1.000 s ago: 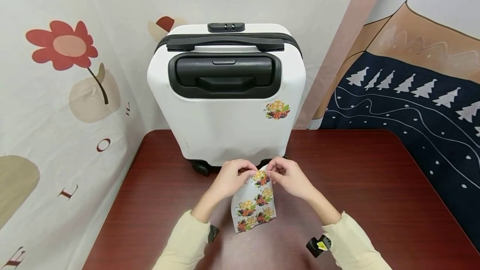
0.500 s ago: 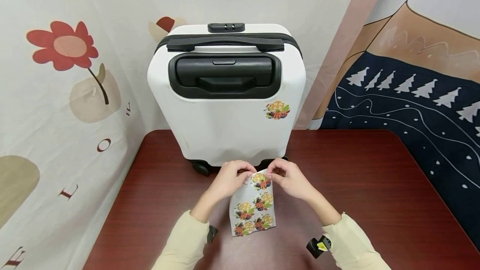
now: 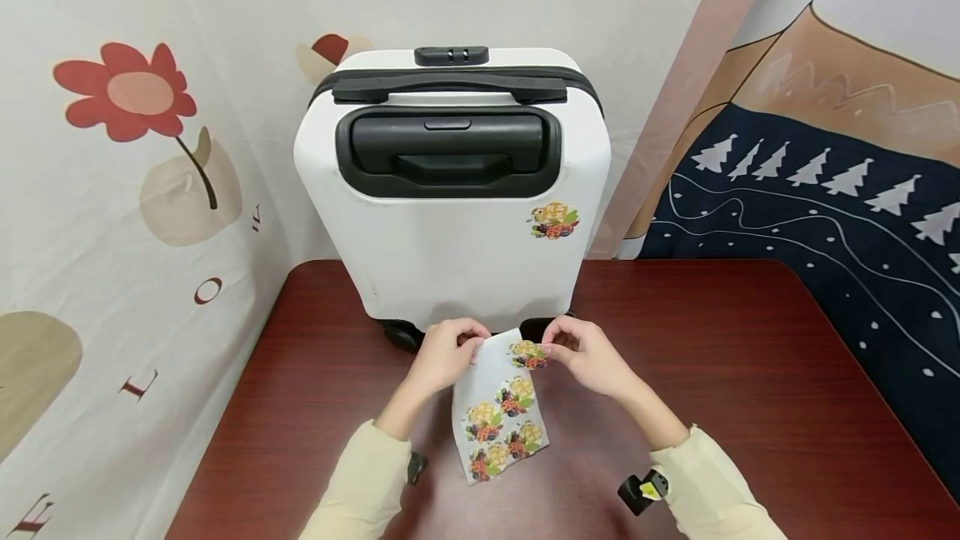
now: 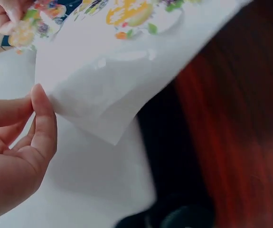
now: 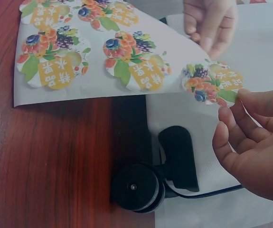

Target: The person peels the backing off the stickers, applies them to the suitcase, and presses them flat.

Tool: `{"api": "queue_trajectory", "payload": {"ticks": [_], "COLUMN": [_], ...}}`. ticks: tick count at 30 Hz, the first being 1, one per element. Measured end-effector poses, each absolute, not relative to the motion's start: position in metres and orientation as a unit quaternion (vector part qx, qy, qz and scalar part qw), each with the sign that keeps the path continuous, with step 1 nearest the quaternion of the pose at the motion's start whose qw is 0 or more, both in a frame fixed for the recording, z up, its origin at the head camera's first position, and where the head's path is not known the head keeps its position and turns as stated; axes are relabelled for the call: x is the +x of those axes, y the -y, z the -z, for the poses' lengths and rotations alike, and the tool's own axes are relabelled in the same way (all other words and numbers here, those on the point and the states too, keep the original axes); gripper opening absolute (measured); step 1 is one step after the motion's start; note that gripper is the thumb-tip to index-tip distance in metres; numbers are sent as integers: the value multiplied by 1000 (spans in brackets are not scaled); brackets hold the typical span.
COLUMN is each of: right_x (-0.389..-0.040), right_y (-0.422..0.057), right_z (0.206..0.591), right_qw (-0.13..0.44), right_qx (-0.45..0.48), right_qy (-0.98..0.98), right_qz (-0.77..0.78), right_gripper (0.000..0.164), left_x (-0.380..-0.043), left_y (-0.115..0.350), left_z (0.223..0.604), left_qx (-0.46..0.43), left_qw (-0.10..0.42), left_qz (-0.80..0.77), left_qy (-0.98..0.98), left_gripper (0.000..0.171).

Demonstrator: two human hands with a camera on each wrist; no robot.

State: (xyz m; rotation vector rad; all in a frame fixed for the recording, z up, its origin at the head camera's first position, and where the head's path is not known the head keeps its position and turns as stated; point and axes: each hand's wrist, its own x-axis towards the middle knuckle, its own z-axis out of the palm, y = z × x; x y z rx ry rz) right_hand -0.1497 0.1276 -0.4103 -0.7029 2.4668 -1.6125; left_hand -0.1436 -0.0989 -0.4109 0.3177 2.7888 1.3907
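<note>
My left hand (image 3: 444, 354) pinches the upper left edge of a white sticker sheet (image 3: 480, 373), which hangs tilted in front of the suitcase. Several fruit stickers with yellow lettering show on its lower part. Between thumb and index finger, my right hand (image 3: 588, 354) pinches the edge of one fruit sticker (image 5: 212, 83). That sticker juts past the sheet's right edge and overlaps it in the head view. A white suitcase (image 3: 450, 257) stands upright behind both hands, with a matching fruit sticker (image 3: 555, 221) on the right of its front face.
The suitcase's black wheels (image 5: 135, 187) are at the back of the dark red table (image 3: 690, 373). Black cameras are strapped at both wrists. Printed cloth (image 3: 225, 15) hangs behind and to the left, with a dark tree-patterned cloth (image 3: 810, 190) on the right.
The hands have drawn apart. My left hand has moved left with the sheet, and the top sticker in my right hand now sticks out beyond the sheet's right edge.
</note>
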Motion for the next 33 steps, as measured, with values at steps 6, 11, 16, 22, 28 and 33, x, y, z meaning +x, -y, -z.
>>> {"api": "queue_trajectory", "payload": {"ticks": [6,11,16,22,28,33], "right_x": [-149,-150,-146,-140,-151,-152], "right_y": [-132,-134,-134,-131,-137,-138], "right_z": [409,412,404,391,411,409], "right_qw": [66,69,62,71,77,78], "right_qx": [-215,-205,-209,-208,-207,-209], "right_qy": [-815,-820,-816,-817,-812,-811], "right_qz": [534,529,536,534,540,540], "right_gripper": [7,7,7,7,6,5], "left_x": [-145,-145,-146,-145,-144,-145], "left_y": [115,128,137,142,141,136], "left_z": [436,456,471,481,482,474], "left_qx": [28,-27,-58,-71,-46,-22], "left_qw": [-12,-19,-9,12,2,0], "left_qz": [-464,-466,-458,-447,-425,-425], "left_qy": [-885,-884,-887,-892,-904,-905], "left_gripper": [10,8,8,9,9,9]}}
